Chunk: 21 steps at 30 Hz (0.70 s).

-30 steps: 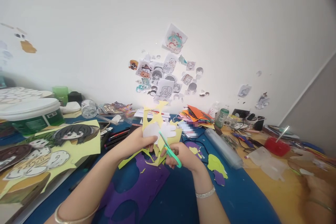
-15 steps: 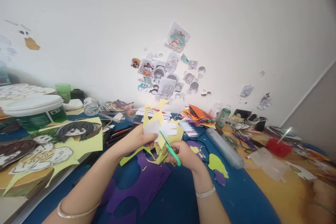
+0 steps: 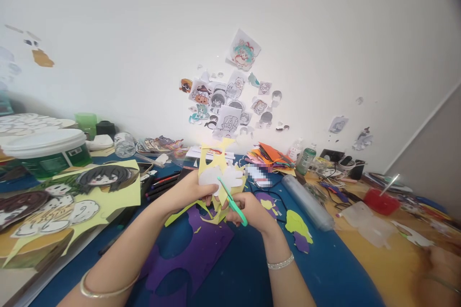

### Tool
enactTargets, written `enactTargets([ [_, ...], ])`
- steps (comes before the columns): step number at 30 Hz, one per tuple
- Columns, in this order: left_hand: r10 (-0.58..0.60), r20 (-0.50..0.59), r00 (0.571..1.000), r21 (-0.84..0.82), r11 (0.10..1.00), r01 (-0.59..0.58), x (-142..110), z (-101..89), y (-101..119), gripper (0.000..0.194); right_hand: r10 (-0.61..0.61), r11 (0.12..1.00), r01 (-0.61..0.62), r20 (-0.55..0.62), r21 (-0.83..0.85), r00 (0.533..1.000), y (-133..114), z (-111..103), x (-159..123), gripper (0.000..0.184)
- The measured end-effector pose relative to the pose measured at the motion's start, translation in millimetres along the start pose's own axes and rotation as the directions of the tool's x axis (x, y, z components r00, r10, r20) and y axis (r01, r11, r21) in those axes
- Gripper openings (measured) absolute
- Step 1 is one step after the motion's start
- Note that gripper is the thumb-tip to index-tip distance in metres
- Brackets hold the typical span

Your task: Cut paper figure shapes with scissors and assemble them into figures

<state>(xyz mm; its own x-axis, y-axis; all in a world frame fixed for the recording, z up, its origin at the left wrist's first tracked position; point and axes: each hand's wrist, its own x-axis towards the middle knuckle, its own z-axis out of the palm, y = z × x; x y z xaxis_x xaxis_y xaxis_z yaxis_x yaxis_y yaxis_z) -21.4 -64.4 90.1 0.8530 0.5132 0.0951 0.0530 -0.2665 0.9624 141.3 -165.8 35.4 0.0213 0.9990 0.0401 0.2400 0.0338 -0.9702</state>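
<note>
White lobed paper piece (image 3: pixel 209 175) partly hides the left hand (image 3: pixel 198 191). Purple paper sheet with rounded cutouts (image 3: pixel 209 244): cropped at bottom edge. Another person's arm (image 3: pixel 440 268): blurred, cropped at right edge.

No lettering can be read; the label (image 3: pixel 77 151) on the green bucket (image 3: pixel 39 165) is too blurred.

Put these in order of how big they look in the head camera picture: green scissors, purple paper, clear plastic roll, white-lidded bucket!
Largest to smallest, by outline:
1. purple paper, holes counted
2. white-lidded bucket
3. clear plastic roll
4. green scissors, partly hidden by fingers

Nearness may make the paper look bigger.
</note>
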Motion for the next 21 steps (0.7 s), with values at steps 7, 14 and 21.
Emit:
enactTargets([
  [7,-0.012,-0.043,0.999,0.027,1.0,0.013,0.5,-3.6,-1.5,0.012,-0.082,0.995,0.081,0.011,0.057,0.997,1.6,4.3,0.5,0.045],
  [14,-0.011,-0.062,0.998,0.055,0.998,0.015,-1.0,-4.2,-0.8,0.012,-0.086,0.996,0.086,0.003,0.024,0.996,1.3,4.1,2.0,0.046],
  [21,-0.017,-0.041,0.999,0.046,0.999,0.019,0.6,-4.1,-2.2,0.01,-0.028,1.0,0.028,-0.008,0.014,1.0,0.9,4.1,2.3,0.047],
])
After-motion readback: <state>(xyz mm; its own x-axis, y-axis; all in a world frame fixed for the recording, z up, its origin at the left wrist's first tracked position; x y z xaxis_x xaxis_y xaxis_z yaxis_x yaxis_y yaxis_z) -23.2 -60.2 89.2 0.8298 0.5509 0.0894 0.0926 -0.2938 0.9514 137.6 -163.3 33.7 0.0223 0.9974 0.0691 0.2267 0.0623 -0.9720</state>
